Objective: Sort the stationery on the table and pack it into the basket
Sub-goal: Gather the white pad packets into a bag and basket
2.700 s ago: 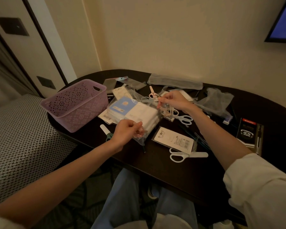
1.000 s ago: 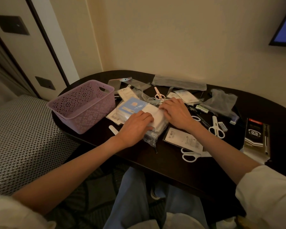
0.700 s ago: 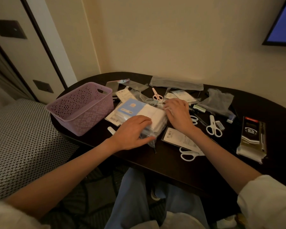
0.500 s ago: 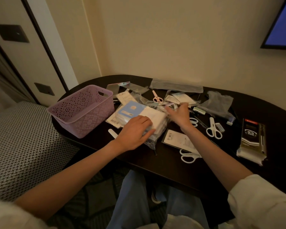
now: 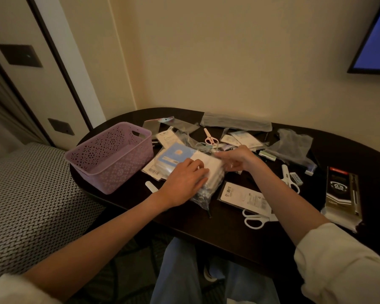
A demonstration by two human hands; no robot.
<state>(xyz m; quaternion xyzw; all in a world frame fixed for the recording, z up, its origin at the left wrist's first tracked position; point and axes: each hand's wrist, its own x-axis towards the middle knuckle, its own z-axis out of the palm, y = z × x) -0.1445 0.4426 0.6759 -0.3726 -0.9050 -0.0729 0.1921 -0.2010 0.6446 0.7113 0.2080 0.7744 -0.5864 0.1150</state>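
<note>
A dark, rounded tabletop (image 5: 226, 233) fills the corner of a cream-walled room, with the edge of a screen (image 5: 375, 40) on the wall at upper right. Near the middle of the front edge we see the clear plastic packet (image 5: 203, 170) of white pads with a blue card at its far left end, lying flat among the scattered stationery. Our left hand (image 5: 184, 181) rests palm down on its near half, fingers spread and nearly flat, pressing rather than gripping. Our right hand (image 5: 237, 159) reaches to the packet's far right side with the fingers loosely curled and pointing left; it is blurred, so we cannot tell whether it pinches the wrapper or anything else.

Just left of the packet, by the tabletop's left edge, stands the lilac basket (image 5: 110, 156), and what we can see of its inside holds nothing. Right of the packet a white barcoded card (image 5: 246, 197) lies flat, with white scissors (image 5: 256, 220) just beyond it at the front edge. Small pink scissors (image 5: 210, 138) lie toward the back, near a grey pouch (image 5: 235, 123) along the wall side. More white scissors (image 5: 289, 177) lie further right, and a black-and-white 0.5 mm lead pack (image 5: 341, 194) sits by the right edge.
</note>
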